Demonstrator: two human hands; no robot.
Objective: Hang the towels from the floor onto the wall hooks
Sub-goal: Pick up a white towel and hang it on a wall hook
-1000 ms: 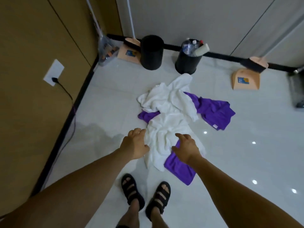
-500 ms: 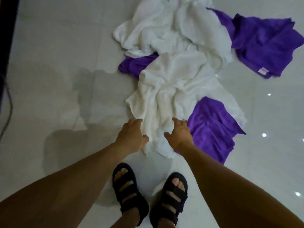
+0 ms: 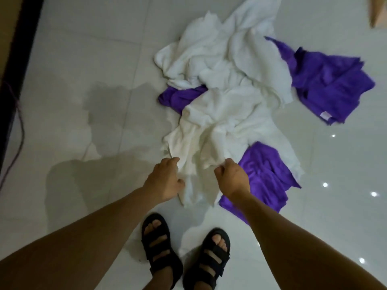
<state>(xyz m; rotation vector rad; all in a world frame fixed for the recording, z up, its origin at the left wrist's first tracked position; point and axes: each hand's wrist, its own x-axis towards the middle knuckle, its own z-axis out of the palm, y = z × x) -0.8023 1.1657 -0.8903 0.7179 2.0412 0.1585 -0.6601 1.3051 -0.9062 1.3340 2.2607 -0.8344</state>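
Note:
A heap of towels lies on the pale tiled floor in front of me. The near white towel (image 3: 217, 130) is crumpled on top. My left hand (image 3: 165, 181) grips its left near edge, fingers curled into the cloth. My right hand (image 3: 232, 177) pinches a fold of the same towel a little to the right. A second white towel (image 3: 222, 53) lies farther away. One purple towel (image 3: 263, 176) sits under my right forearm, another purple towel (image 3: 333, 84) is spread at the far right, and a purple piece (image 3: 180, 97) shows between the white ones. No wall hooks are in view.
My feet in black sandals (image 3: 161, 245) stand just behind the heap. A dark skirting board (image 3: 18, 49) and a thin cable (image 3: 18, 130) run along the left edge. A tan object's corner (image 3: 379, 15) shows at the top right.
The view dropped from the room to the heap. Both hands went from hovering open over the near white towel to closing their fingers on its near edge.

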